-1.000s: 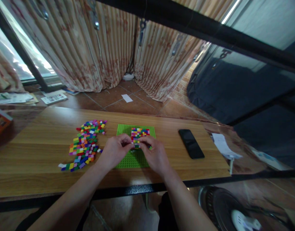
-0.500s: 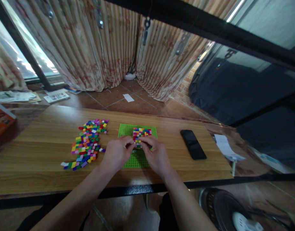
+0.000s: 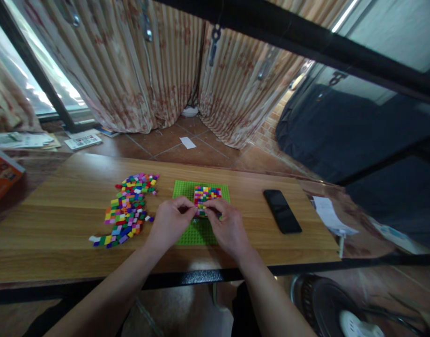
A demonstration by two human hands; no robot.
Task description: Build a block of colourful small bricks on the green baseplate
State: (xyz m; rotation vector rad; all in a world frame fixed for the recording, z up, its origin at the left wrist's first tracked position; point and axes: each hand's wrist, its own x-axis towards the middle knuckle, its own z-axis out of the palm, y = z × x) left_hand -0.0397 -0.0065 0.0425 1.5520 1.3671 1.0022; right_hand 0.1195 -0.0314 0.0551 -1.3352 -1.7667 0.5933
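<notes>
A green studded baseplate (image 3: 197, 238) lies on the wooden table, bearing a block of small multicoloured toy bricks (image 3: 207, 192). My left hand (image 3: 173, 219) has thumb and forefinger pinched together at the block's front left corner; whatever is between the tips is too small to make out. From the other side, my right hand (image 3: 227, 224) reaches over the front of the block, its thumb and forefinger closed near the bricks and hiding part of them. Left of the plate spreads a pile of loose bricks (image 3: 129, 206) in many colours.
To the right of the plate lies a black phone (image 3: 282, 211). A white paper (image 3: 325, 213) sits past the table's right end, and an orange box (image 3: 2, 175) is beyond the left end. The table's dark front edge (image 3: 201, 277) runs beneath my forearms.
Both hands stay at the block in nearly the same place, with only slight finger movement at the left fingertips. The loose pile looks the same.
</notes>
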